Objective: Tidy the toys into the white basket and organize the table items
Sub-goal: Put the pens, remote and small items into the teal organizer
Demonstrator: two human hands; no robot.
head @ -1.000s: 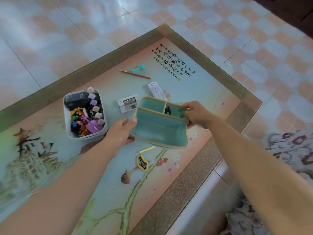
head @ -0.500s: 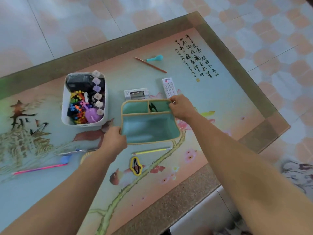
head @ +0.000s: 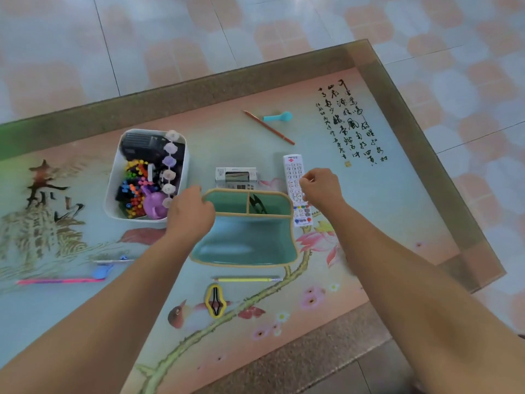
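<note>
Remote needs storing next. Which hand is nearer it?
Right. The right hand is over the remote's edge; the left hand is across the teal organizer, at its far corner.

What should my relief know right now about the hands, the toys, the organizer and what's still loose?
Left hand grips the teal organizer at its left rim. Right hand is off it, over the white remote, fingers curled; contact unclear.
Done: toys fill the white basket.
Left: remote, red pencil, yellow pencil, pink pen, yellow clip, small box.
</note>
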